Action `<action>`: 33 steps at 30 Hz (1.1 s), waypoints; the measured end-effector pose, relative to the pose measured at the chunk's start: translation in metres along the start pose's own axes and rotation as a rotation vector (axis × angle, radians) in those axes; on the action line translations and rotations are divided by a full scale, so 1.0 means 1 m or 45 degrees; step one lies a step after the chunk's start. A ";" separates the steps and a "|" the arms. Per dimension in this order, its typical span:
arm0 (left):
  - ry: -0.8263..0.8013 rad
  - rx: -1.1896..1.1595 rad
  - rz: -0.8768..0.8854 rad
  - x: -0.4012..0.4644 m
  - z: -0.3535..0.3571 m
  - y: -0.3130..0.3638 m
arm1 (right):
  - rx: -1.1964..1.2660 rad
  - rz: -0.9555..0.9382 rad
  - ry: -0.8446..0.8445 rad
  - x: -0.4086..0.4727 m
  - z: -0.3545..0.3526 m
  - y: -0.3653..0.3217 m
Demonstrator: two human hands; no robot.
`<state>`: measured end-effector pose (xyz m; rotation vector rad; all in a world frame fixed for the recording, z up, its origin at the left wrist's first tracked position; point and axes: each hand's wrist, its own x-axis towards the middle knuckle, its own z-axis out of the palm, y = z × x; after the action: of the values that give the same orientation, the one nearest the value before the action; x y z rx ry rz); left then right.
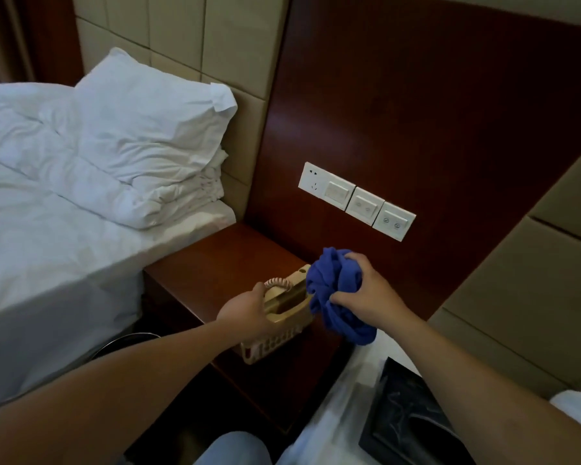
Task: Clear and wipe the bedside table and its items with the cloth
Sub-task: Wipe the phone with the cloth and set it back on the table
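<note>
A dark red wooden bedside table point(215, 263) stands between two beds. My left hand point(245, 310) grips a beige telephone point(282, 317) with a coiled cord and holds it tilted above the table's front part, its keypad end pointing down toward me. My right hand point(366, 293) is closed around a bunched blue cloth point(332, 290), which presses against the phone's far right side. The cloth's loose end hangs below my right wrist. The handset lies in its cradle under my left thumb.
A white bed with pillows point(141, 135) lies to the left. White wall switches and a socket point(356, 199) sit on the wooden headboard panel behind the table. A black tray point(413, 421) rests on the right bed's white sheet at lower right.
</note>
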<state>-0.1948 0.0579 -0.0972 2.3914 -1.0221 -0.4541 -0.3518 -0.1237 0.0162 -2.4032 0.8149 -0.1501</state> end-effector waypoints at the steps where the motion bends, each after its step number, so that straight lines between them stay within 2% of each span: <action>1: -0.009 0.036 0.034 0.006 -0.001 -0.001 | -0.124 -0.032 0.008 0.012 0.002 -0.005; 7: -0.086 0.156 0.124 0.030 0.001 -0.018 | -0.708 -0.104 -0.042 0.087 0.034 -0.027; 12: -0.072 0.105 0.091 0.037 0.003 -0.032 | -0.571 0.017 -0.093 0.115 0.056 -0.042; 16: -0.057 0.019 0.127 0.035 0.000 -0.037 | -0.607 -0.178 -0.173 0.086 0.078 -0.059; 19: -0.022 -0.044 0.163 0.031 0.002 -0.035 | -0.620 -0.248 -0.120 0.073 0.086 -0.056; 21: -0.014 -0.027 0.177 0.028 0.003 -0.033 | -0.664 -0.163 -0.004 0.083 0.080 -0.045; 24: -0.003 0.056 0.153 0.026 0.009 -0.030 | -0.617 0.142 0.192 0.100 0.068 -0.028; 26: -0.011 0.069 0.147 0.023 0.011 -0.027 | -0.650 0.226 0.198 0.093 0.070 -0.030; 31: -0.028 -0.032 0.083 0.021 0.003 -0.026 | -0.720 -0.139 -0.056 0.054 0.092 -0.059; 33: -0.008 -0.034 0.091 0.021 0.004 -0.025 | -0.784 -0.171 -0.069 0.059 0.087 -0.054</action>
<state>-0.1689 0.0555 -0.1168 2.3230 -1.0933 -0.4467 -0.2518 -0.0805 -0.0287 -3.0240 0.7502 0.1361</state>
